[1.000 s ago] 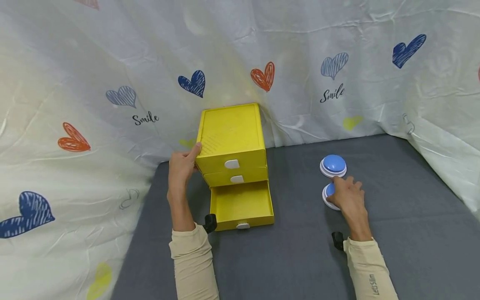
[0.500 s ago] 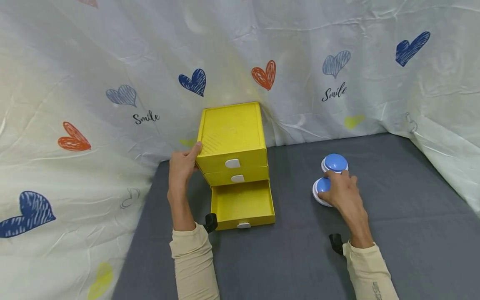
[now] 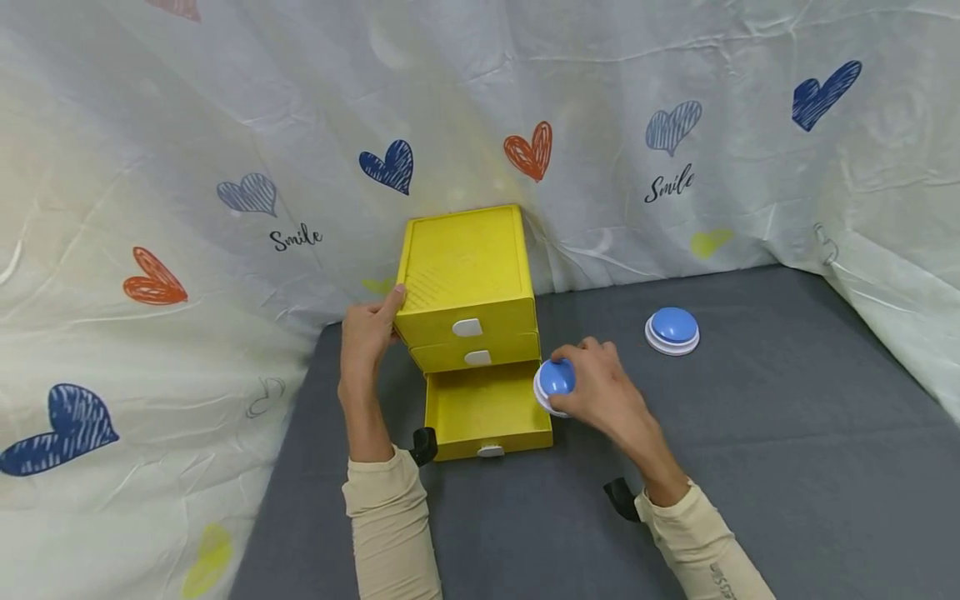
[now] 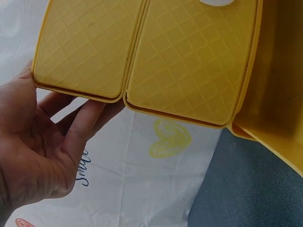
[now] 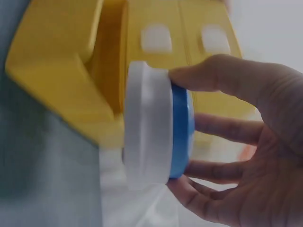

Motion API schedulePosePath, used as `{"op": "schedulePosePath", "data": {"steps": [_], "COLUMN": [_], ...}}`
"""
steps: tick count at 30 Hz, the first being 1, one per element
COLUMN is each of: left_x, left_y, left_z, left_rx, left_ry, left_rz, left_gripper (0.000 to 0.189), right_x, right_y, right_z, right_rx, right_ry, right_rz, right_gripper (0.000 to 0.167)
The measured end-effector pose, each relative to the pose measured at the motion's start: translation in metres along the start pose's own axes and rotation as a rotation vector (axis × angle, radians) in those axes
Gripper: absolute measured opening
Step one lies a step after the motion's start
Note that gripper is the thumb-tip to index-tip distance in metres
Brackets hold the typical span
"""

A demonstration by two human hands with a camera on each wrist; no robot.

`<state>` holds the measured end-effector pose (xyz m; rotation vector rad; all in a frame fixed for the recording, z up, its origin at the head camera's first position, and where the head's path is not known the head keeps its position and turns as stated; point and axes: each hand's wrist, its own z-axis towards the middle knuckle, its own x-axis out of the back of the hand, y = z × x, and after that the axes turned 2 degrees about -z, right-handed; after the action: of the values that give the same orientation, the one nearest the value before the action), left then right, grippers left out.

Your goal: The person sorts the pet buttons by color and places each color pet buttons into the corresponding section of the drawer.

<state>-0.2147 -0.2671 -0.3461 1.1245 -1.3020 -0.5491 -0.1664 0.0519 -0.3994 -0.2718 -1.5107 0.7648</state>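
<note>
A yellow three-drawer unit [image 3: 465, 258] stands at the back with its bottom drawer [image 3: 483, 412] pulled out and bare inside. My left hand [image 3: 365, 337] holds the unit's left side, thumb on the top edge and fingers against the side wall [image 4: 78, 94]. Between thumb and fingers, my right hand [image 3: 600, 387] grips a round blue push button [image 3: 556, 377] with a white base. In the head view that button overlaps the right wall of the open drawer. From the right wrist view it is tilted on edge, its white base [image 5: 147, 127] facing the drawer.
A second blue push button [image 3: 672, 327] sits on the grey cloth [image 3: 787, 400] to the right. Behind the unit hangs a white curtain [image 3: 465, 92] printed with hearts. The two upper drawers, with white handles [image 3: 467, 327], are closed.
My right hand has picked up the nearer push button and carried it left to the open drawer. The other button stays where it was. My left hand keeps its place on the unit.
</note>
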Motion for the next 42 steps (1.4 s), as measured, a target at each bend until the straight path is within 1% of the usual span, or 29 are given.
{"op": "schedulePosePath", "data": {"steps": [4, 7, 11, 14, 18, 24, 31, 36, 40, 42], "left_x": [-0.001, -0.001, -0.001, -0.001, -0.001, -0.001, 0.001, 0.001, 0.000, 0.000], "left_y": [0.000, 0.000, 0.000, -0.001, -0.001, 0.000, 0.002, 0.001, -0.002, -0.002], "left_z": [0.001, 0.002, 0.002, 0.002, 0.001, 0.000, -0.001, -0.003, -0.003, -0.002], "left_rx": [-0.003, -0.002, 0.001, -0.001, -0.001, -0.004, -0.011, -0.006, 0.001, 0.002], "left_ry": [-0.003, 0.000, -0.005, -0.010, -0.008, -0.007, -0.008, -0.013, -0.010, -0.002], "left_rz": [-0.021, -0.021, -0.014, -0.013, -0.016, -0.018, -0.025, -0.011, 0.001, 0.001], "left_gripper": [0.058, 0.061, 0.072, 0.071, 0.070, 0.072, 0.067, 0.070, 0.071, 0.071], "right_x": [-0.025, -0.046, -0.075, -0.094, -0.110, -0.119, -0.121, -0.122, -0.119, -0.115], "right_y": [-0.025, -0.037, -0.048, -0.055, -0.062, -0.069, -0.070, -0.072, -0.074, -0.073], "right_z": [0.007, 0.015, 0.023, 0.026, 0.027, 0.032, 0.042, 0.044, 0.042, 0.043], "right_rx": [0.086, 0.131, 0.152, 0.175, 0.206, 0.239, 0.281, 0.303, 0.313, 0.322], "right_ry": [0.037, 0.030, -0.007, -0.021, -0.019, -0.034, -0.114, -0.162, -0.232, -0.267], "right_rz": [-0.008, -0.008, -0.011, -0.001, 0.005, 0.007, 0.034, -0.003, -0.061, -0.074], "right_gripper": [0.042, 0.042, 0.041, 0.041, 0.043, 0.043, 0.041, 0.033, 0.026, 0.026]}}
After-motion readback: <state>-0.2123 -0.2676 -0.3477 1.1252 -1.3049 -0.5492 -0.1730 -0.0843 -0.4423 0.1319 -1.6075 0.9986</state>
